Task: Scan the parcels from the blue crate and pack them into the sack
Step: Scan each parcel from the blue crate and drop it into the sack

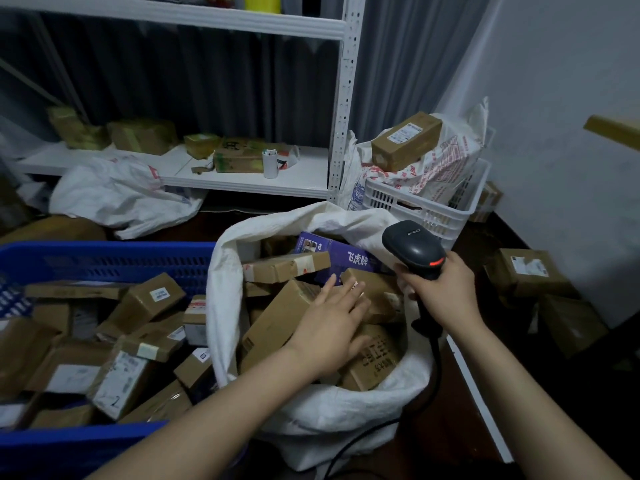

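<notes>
- Parcels [149, 299] awaiting scan lie heaped in blue crate [104, 252], near left. Plenty remain, so I'd guess the task is approx. mid-way.
- Sack [346, 410] stands centre, just right of crate, mouth open, boxes piled nearly to its rim.
- Left hand [332, 327] is inside sack mouth, palm down. Fingers [349, 294] are straight & spread, gripping nothing.
- Right hand [446, 292] is wrapped round scanner [412, 247] handle at sack's right edge, w/ cable dropping toward near side.
- Step in hand, as I read it: settling a packed box.
  - Press flat, not sideways, since sack fabric looks soft & could slump.
  - Nudge boxes into gaps so the load sits level below the rim.
  - Keep scanner clear of sack mouth.
- Box vs fingers: brown box [277, 320] lies under palm & seems to touch it. Fingertips reach a smaller box beyond it, just near of purple box [346, 259].
- Crate parcels sit well apart from both hands, left of left forearm.
</notes>
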